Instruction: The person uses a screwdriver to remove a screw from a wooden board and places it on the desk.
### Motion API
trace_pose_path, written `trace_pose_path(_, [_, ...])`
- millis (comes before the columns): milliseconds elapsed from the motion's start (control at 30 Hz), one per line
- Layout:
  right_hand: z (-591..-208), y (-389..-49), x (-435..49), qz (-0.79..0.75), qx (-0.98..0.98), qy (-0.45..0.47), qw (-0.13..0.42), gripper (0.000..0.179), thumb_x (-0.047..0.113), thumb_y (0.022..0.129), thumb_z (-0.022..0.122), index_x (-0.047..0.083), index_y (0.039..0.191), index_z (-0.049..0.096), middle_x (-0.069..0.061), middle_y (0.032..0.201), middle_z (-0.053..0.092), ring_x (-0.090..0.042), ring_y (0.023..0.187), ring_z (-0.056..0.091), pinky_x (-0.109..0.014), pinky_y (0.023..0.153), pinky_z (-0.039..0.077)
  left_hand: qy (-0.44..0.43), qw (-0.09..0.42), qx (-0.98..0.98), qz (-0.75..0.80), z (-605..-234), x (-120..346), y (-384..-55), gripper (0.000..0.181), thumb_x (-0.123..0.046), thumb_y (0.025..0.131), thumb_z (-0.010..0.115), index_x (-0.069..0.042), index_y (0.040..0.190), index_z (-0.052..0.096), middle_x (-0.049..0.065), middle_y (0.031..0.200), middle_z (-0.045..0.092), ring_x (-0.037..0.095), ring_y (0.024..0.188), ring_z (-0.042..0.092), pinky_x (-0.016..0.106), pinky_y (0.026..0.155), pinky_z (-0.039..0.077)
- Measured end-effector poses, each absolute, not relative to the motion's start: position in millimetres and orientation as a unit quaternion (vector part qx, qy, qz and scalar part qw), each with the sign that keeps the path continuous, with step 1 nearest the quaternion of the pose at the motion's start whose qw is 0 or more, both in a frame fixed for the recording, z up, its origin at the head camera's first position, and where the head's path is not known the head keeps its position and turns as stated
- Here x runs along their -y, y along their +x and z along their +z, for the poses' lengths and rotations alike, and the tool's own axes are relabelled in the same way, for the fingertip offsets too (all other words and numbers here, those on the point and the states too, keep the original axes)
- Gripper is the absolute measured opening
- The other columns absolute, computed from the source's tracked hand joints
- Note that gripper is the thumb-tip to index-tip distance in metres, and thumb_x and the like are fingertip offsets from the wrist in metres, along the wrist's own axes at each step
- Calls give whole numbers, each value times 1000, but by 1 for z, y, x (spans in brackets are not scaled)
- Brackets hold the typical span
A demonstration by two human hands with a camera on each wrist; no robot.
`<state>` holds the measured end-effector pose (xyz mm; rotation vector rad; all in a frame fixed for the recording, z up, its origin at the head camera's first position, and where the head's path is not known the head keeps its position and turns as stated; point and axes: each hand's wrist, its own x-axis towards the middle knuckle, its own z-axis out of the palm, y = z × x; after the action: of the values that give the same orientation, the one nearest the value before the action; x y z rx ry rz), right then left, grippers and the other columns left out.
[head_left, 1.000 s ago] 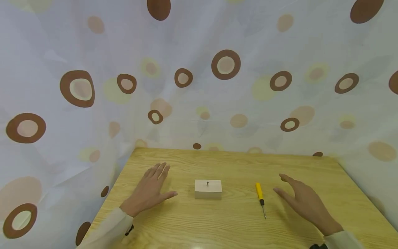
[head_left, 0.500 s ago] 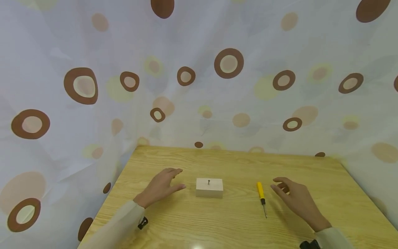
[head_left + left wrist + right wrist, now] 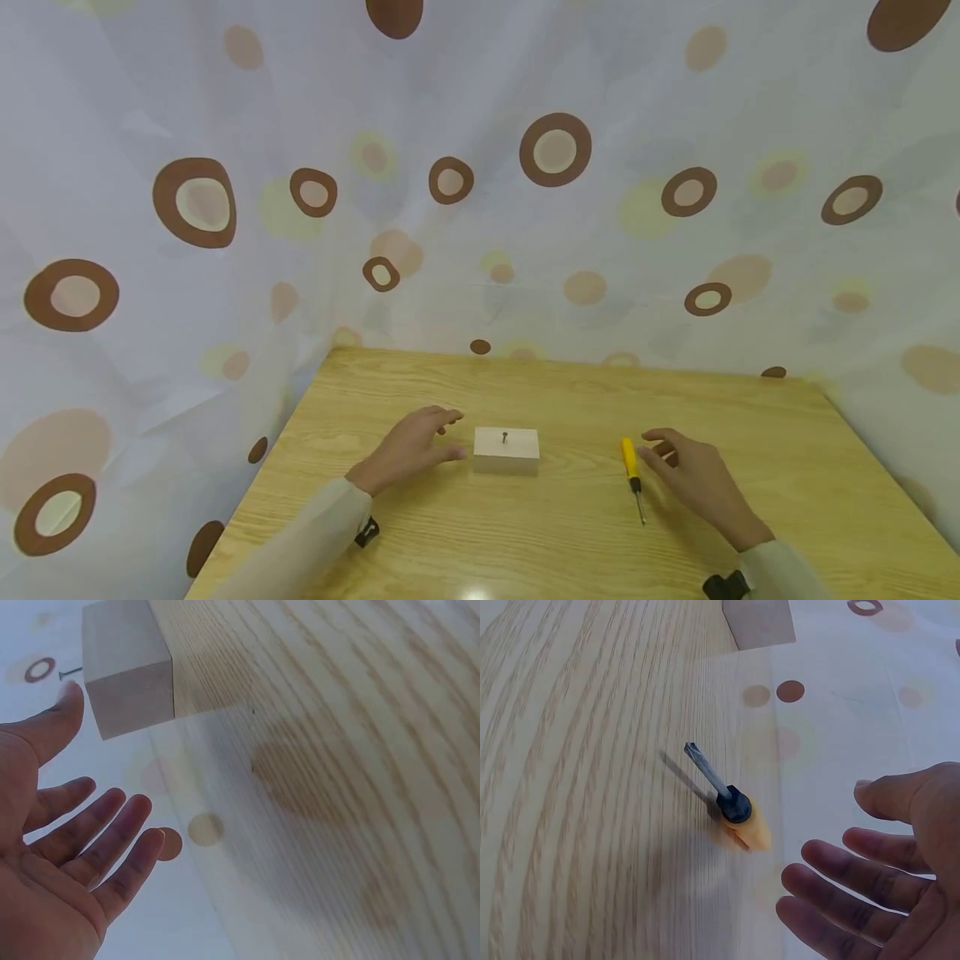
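Yellow-handled, the screwdriver (image 3: 629, 459) lay on the worktop (image 3: 570, 542) just beside the right hand (image 3: 693, 479); the pale block (image 3: 506, 457), its screw (image 3: 505, 437) standing up, sat near the left hand (image 3: 411, 447). Both hands were relaxed, thumbs apart from fingers, holding nothing — a careless nudge could have rolled the screwdriver away or knocked the screw, apparently shallowly seated, askew.

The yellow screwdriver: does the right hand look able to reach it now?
Probably yes. The right hand holds nothing and is close beside the yellow screwdriver, with nothing visible between them; the pale block lies on the screwdriver's other side, out of the way.
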<state>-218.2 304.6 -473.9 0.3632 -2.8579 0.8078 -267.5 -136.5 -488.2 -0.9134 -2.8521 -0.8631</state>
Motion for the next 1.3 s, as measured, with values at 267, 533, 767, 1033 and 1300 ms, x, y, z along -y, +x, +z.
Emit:
trace_pose_path(267, [-477,-224,-296,283,949,120,66,42,31,103,66,-2,130,65,-9,99,74,-14,75,69,-33,63,57,-301,1,911,-281,-490,125,-268,68,-48,93,73,-5,144,58,11,131,66,24,106,65,40,86,55])
trace_pose_path(533, [-481,-229,-290,295,947,115,47,45,32,102,67,-3,131,64,-12,100,74,-18,79,70,-37,67,59,-309,-4,908,-283,-493,117,-269,65,-46,93,73,-4,140,61,9,133,65,23,106,66,36,87,55])
trace_pose_path(767, [-486,-236,-287,299,946,118,37,45,27,101,69,-5,131,62,-12,100,73,-23,81,70,-40,69,59,-316,-11,905,-283,-493,114,-269,53,-39,94,75,-8,135,65,9,131,66,23,107,66,34,89,54])
trace_pose_path(1033, [-489,-243,-284,282,950,127,50,47,22,97,74,-10,128,60,-9,91,72,-21,77,69,-37,65,58,-318,-12,909,-270,-493,111,-272,53,-39,93,77,-9,135,65,6,126,67,20,104,65,31,86,55])
trace_pose_path(1300, [-493,-253,-282,275,955,110,24,50,17,93,77,-11,130,59,-11,91,71,-18,72,66,-37,64,56,-320,-9,908,-269,-495,111,-275,54,-41,93,76,-9,135,65,6,126,67,18,103,66,29,85,55])
